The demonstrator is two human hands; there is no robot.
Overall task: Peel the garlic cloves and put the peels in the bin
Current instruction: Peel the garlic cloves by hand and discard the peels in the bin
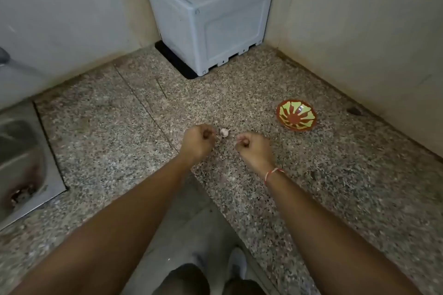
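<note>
Your left hand (197, 142) and right hand (254, 148) hover over the speckled granite counter (107, 132), fingers curled. The right pinches a thin whitish scrap, likely peel; what the left holds you cannot tell. The small white garlic piece (224, 132) lies on the counter between them, its axis unclear. A red-and-green patterned bowl (296, 115) sits at two o'clock from it.

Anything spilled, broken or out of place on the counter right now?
Nothing spilled or broken. The garlic sits on the counter between both hands, and the bowl rests tilted near the right wall. No bin is in view.
</note>
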